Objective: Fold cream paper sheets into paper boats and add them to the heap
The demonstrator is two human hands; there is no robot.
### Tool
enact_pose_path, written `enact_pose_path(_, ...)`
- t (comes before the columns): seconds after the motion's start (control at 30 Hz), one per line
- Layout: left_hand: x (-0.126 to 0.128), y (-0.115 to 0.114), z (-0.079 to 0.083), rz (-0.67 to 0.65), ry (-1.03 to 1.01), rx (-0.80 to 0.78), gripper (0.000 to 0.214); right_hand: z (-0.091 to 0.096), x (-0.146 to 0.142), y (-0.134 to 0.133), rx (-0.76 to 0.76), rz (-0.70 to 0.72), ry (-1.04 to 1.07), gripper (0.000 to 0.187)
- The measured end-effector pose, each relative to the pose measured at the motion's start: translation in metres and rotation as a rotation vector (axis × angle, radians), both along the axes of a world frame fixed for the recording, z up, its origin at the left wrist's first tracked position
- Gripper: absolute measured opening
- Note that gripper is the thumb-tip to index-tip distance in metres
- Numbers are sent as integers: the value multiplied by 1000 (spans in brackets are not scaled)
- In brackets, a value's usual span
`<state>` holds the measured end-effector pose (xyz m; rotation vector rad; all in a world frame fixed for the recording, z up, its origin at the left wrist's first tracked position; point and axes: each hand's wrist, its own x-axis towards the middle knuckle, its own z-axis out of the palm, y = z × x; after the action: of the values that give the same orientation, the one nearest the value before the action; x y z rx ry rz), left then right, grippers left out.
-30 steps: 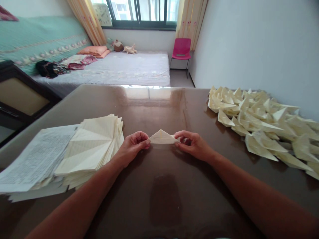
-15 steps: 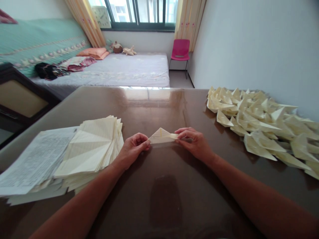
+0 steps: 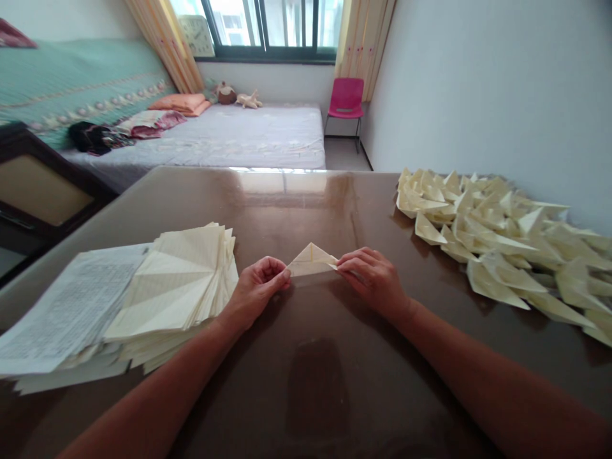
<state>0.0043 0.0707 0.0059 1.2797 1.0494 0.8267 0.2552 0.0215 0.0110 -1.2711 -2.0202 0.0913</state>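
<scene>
A small folded paper boat (image 3: 312, 260) in cream paper is held just above the brown table, its triangular peak pointing away from me. My left hand (image 3: 261, 284) pinches its left tip between thumb and forefinger. At the right tip, my right hand (image 3: 370, 275) has its fingers closed on the paper, and the fingertips partly cover that end. Left of my left hand lies a stack of creased cream paper sheets (image 3: 165, 277). Many similar folded paper boats (image 3: 502, 229) are heaped to the right of my right hand.
Printed white sheets (image 3: 71, 312) lie at the table's left, partly under the cream stack. The glossy brown table (image 3: 287, 217) meets a white wall on the right. Beyond it are a bed (image 3: 258, 134), a pink chair (image 3: 347, 99) and a dark wooden cabinet (image 3: 43, 178).
The right end of the paper boat looks shorter, with my right fingers now closer together at its tip. The peak has shifted slightly right. My left hand keeps its pinch.
</scene>
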Motion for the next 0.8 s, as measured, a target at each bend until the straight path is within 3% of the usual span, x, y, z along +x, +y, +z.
enact_pose_path(0.1, -1, 1, 0, -48, 12, 31, 28, 0, -1, 2, -139, 60, 205, 14)
enact_pose_path(0.27, -6, 7, 2, -122, 53, 132, 22, 3, 2, 8, -496, -18, 697, 29)
enact_pose_path(0.33, -8, 10, 3, -138, 58, 154, 21, 5, 5, 11, -658, 19, 707, 36)
enact_pose_path(0.47, -10, 12, 4, -153, 57, 186, 19, 5, 13, 12, -913, 246, 547, 43)
enact_pose_path(0.6, -9, 11, 4, -143, 75, 209, 18, 0, 17, 12, -933, 322, 512, 44)
enact_pose_path(0.8, -7, 9, 1, -114, 97, 204, 20, -7, 12, 13, -884, 237, 613, 42)
